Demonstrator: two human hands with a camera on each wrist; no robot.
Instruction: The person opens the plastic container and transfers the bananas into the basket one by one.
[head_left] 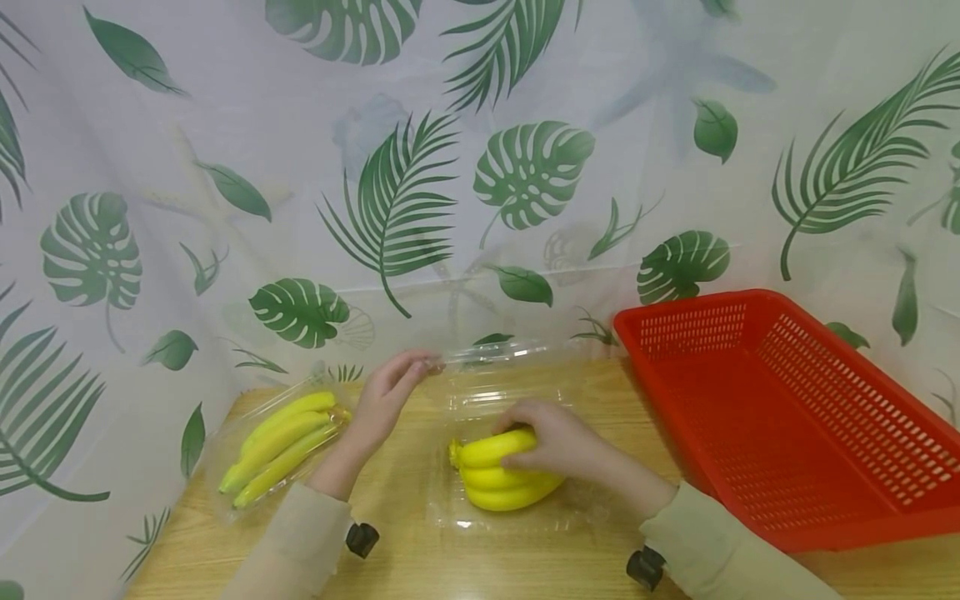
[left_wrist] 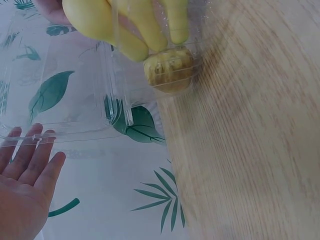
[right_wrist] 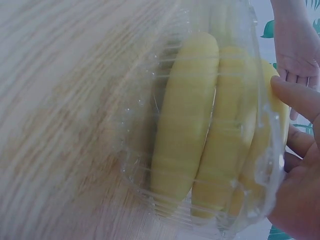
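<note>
Leafy cloth [head_left: 292,167] is hanging behind the surface [head_left: 397,542]; the right grip [head_left: 555,437] is holding bananas [head_left: 502,483] in the central box [head_left: 450,522]; the left grip [head_left: 384,396], fingers extended, is touching its lid [head_left: 510,375]; slipping fingertips could be letting it drop

The bananas [head_left: 497,478] are yellow, the basket [head_left: 772,417] red, the backdrop [head_left: 465,133] white with green leaf print.

A leaf-printed sheet [head_left: 465,200] backs a wooden table [head_left: 405,525].
</note>
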